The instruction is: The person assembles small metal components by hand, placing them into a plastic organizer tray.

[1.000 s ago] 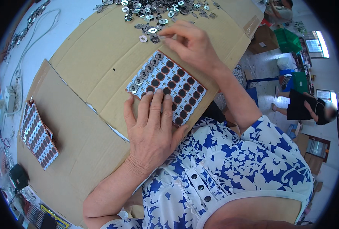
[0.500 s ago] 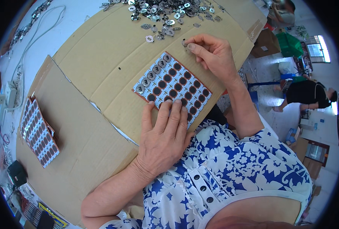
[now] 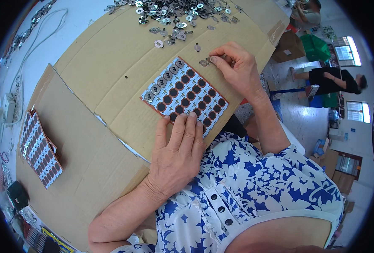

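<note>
A square panel with rows of black discs on a blue-and-white pattern lies on the cardboard before me. Along its far left edge runs a row of small metal clips. My left hand rests flat on the panel's near edge, fingers stretched out and covering some discs. Just beyond the panel's right corner, my right hand pinches a small oval metal clip between thumb and forefinger. Another loose clip lies on the cardboard close to those fingertips.
A heap of metal clips spreads over the far side of the cardboard. At left stands a stack of similar panels. A white cable and a dark box lie further left. Two other people are in the background at right.
My right hand has shifted slightly nearer to me. The clip that was at its fingertips now lies apart on the cardboard, and another clip shows in the pinch. My left hand stays on the panel.
</note>
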### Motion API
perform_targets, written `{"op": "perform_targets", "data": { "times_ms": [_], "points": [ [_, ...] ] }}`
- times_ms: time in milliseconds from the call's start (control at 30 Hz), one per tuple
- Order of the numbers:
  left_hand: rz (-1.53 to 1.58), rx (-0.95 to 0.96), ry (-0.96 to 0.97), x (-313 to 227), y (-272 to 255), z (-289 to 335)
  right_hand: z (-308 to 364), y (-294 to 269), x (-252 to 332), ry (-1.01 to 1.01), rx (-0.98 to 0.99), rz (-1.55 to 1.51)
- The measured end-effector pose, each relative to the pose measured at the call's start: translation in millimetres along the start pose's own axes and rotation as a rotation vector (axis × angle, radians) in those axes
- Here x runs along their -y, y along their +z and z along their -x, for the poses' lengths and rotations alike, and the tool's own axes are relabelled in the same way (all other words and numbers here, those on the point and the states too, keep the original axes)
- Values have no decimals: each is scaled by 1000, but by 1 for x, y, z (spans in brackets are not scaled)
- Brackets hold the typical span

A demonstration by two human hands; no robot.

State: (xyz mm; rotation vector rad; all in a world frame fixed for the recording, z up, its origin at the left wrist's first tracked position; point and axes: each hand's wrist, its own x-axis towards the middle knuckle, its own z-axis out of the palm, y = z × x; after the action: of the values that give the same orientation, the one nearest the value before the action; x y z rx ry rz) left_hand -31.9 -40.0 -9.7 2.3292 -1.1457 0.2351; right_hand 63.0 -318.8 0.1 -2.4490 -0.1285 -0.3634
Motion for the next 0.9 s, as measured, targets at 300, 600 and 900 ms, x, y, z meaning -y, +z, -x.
{"op": "perform_targets", "data": {
  "times_ms": [300,600,900],
  "points": [
    [-113,145,123,-11,-8,5,2,-2,14,-23,115,-192],
    [-117,185,61,-21,-2,11,30,42,82,102,440,-598],
    [13,128,-34,-18,2,12,33,53,91,-105,338,-368]
  ]
}}
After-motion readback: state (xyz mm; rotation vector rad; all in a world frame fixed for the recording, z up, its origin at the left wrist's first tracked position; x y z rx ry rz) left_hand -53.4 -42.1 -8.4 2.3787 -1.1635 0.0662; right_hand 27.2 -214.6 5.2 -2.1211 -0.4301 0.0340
